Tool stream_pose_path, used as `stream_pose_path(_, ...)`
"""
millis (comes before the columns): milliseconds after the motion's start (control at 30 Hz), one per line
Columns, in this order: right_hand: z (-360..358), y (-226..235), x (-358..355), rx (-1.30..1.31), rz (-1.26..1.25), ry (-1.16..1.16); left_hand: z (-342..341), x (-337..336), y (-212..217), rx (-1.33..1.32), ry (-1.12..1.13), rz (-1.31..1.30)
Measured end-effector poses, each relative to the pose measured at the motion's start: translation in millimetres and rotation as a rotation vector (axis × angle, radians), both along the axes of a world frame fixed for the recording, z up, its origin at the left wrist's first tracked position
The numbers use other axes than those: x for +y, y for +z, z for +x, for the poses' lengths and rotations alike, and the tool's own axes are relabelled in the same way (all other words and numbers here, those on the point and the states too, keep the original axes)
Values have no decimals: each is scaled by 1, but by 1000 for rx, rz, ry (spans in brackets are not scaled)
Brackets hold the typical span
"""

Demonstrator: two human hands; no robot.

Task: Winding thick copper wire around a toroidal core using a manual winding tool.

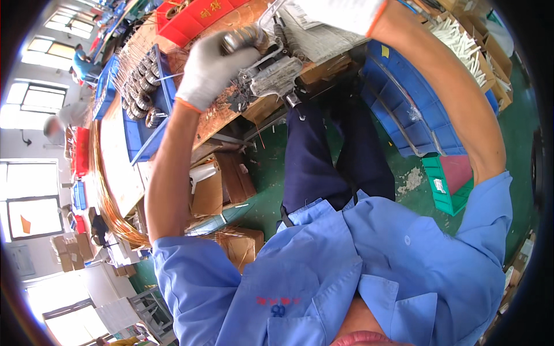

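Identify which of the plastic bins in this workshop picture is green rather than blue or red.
The green bin is the small one on the floor at the person's right, below the big blue crates; the red bins sit on the bench.

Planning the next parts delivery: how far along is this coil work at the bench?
Done, it seems: wound coils fill the blue tray. In hand: the left hand grips a grey coil part against the metal fixture; the right hand is above it. What is left cannot be told.

Green floor [262,202] (bright windows [43,98]).
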State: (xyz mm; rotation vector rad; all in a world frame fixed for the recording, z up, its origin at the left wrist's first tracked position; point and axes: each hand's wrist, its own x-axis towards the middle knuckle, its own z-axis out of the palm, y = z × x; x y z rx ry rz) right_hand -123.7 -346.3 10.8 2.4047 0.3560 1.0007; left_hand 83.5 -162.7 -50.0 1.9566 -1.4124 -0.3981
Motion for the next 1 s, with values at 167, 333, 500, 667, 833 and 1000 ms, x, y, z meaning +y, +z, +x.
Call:
stream_pose_path(167,2,-64,11,-197,393,222,-6,-6,-58,168,51,-179)
stream_pose_path(333,-27,-164,15,-258,986,-63,-13,-6,-80,579,109,-361)
stream_pose_path(500,-35,-255,76,397,1616,-61,-19,-20,-93,556,40,-469)
stream_pose_path(667,-27,-305,83,428,1697,56,-15,-19,-103,625,46,-446)
stream_pose_path(833,-25,-244,139,542,1382,185,-9,-13,-105,672,16,-473)
stream_pose_path(1000,-36,-178,108,84,974,-214,-9,-11,-105,650,24,-474)
